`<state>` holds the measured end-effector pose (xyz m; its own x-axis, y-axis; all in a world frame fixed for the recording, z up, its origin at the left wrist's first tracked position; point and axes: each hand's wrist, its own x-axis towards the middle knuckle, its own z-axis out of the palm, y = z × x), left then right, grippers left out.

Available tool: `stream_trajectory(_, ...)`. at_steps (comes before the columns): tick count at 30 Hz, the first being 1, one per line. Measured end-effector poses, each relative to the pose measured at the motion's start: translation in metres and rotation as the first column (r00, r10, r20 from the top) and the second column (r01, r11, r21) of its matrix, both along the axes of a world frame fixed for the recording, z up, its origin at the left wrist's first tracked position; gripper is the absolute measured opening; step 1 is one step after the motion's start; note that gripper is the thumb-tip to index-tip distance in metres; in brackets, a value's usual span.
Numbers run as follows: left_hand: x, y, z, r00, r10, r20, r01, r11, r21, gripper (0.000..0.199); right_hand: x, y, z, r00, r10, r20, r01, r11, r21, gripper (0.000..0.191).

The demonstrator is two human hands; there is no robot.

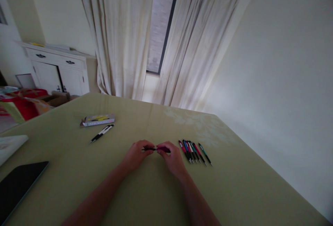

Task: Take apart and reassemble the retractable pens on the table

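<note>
Near the middle of the green table [145, 191], my left hand [136, 155] pinches the dark end of a pen. My right hand [170, 156] grips the purple part of a pen [163, 149]. The two dark pieces meet in a line between my fingertips; whether they are joined or apart I cannot tell. Just right of my right hand, several pens [191, 151] in red, blue, white and green with black lower parts lie side by side. A green pen [205, 154] lies at the right of that row. White and black pens [102, 133] lie to the left, beyond my left hand.
An open box [100, 120] with something yellow on it lies at the back left. A black flat device [19, 186] and a white object [11, 145] are at the left edge. Behind the table are curtains [125, 38], a white cabinet [59, 68] and red bags [24, 104].
</note>
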<state>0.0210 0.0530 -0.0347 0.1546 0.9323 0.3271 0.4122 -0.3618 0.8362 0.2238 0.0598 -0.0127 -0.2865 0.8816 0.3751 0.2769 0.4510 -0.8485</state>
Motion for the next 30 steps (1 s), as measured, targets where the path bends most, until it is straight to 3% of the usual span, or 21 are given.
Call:
stream_trajectory(4,0.0028,0.0002,0.0031,0.995,-0.031,0.097,0.039,0.996,-0.079,0.035,0.0007,0.0013,0.003,0.994,-0.012,-0.108,0.001,0.995,-0.104,0.018)
stream_trajectory(12,0.0005,0.0002,0.0027,0.986,-0.015,0.168,0.016,1.0,-0.004,0.015,-0.0021,0.002,-0.0009,0.985,-0.02,-0.172,-0.01,0.985,-0.172,0.021)
stream_trajectory(18,0.0008,-0.0003,0.0032,0.981,-0.017,0.191,0.02,1.0,-0.012,0.013,-0.0024,0.0034,-0.0036,0.981,-0.009,-0.195,-0.028,0.982,-0.185,0.022)
stream_trajectory(26,0.0025,0.0,0.004,0.943,-0.036,0.331,0.054,0.998,-0.045,0.016,-0.0051,0.0018,-0.0047,0.965,0.029,-0.262,-0.1,0.961,-0.258,0.026)
stream_trajectory(30,0.0032,0.004,-0.0002,0.914,-0.001,0.405,0.018,0.999,-0.037,0.034,-0.0052,0.0029,-0.0037,0.954,0.015,-0.298,-0.098,0.96,-0.262,0.03)
